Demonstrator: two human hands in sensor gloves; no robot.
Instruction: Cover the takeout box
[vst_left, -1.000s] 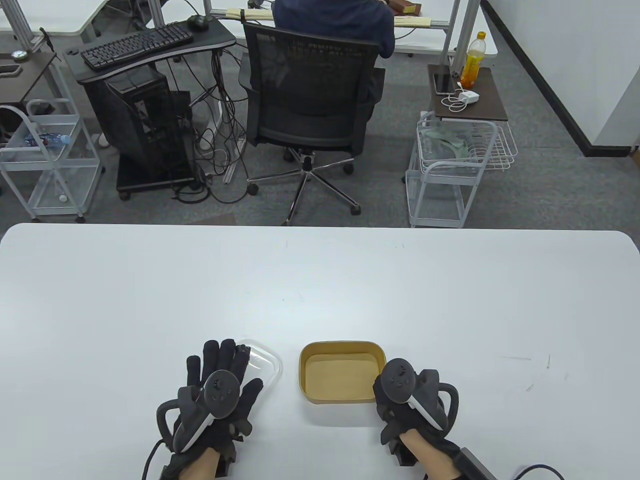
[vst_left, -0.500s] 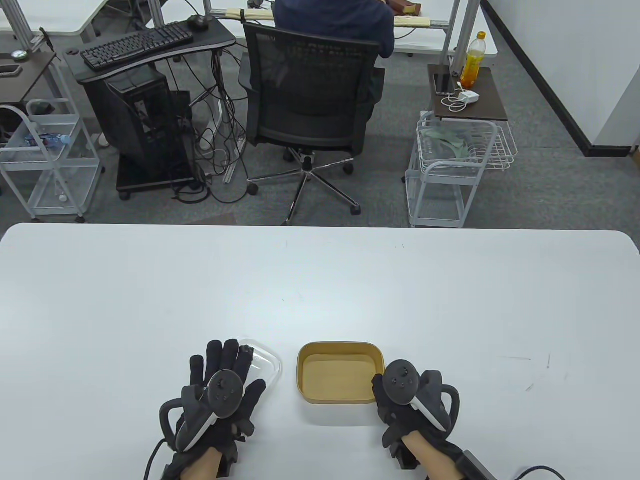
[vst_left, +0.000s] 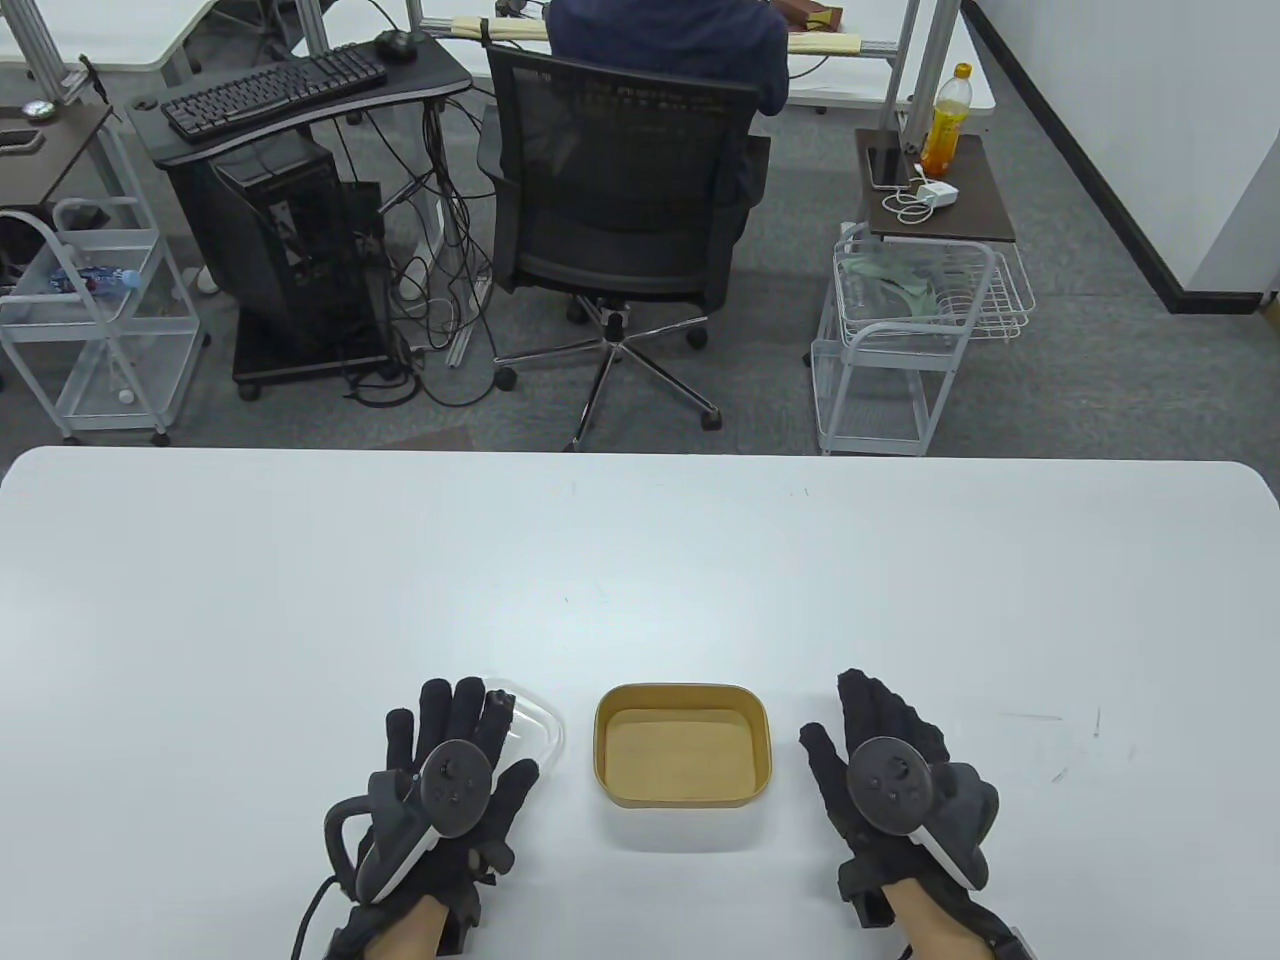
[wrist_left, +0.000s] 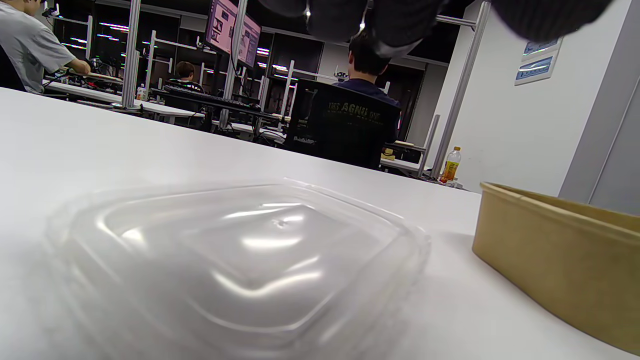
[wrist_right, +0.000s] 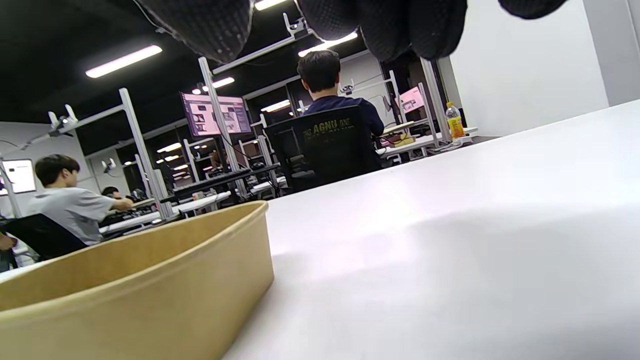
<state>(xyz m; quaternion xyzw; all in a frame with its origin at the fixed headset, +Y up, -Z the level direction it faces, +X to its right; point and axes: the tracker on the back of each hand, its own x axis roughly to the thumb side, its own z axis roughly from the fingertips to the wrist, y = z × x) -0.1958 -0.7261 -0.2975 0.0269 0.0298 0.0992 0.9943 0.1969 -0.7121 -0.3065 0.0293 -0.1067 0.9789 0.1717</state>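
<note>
An open brown paper takeout box (vst_left: 684, 745) stands empty near the table's front edge; it also shows in the left wrist view (wrist_left: 560, 265) and the right wrist view (wrist_right: 135, 290). A clear plastic lid (vst_left: 530, 725) lies flat on the table to its left, also in the left wrist view (wrist_left: 240, 255). My left hand (vst_left: 455, 740) is spread flat over the lid's left part, fingers extended. My right hand (vst_left: 880, 740) is open with fingers spread, on the table just right of the box, apart from it and holding nothing.
The white table (vst_left: 640, 580) stretches far beyond the box. Past its far edge are an office chair (vst_left: 620, 190) with a seated person, a keyboard desk (vst_left: 290, 90), wire carts (vst_left: 900, 330) and a side table with a bottle (vst_left: 945, 120).
My right hand has let go of the box's right corner, moved right and opened flat. The box has shifted slightly left. My left hand stays over the lid.
</note>
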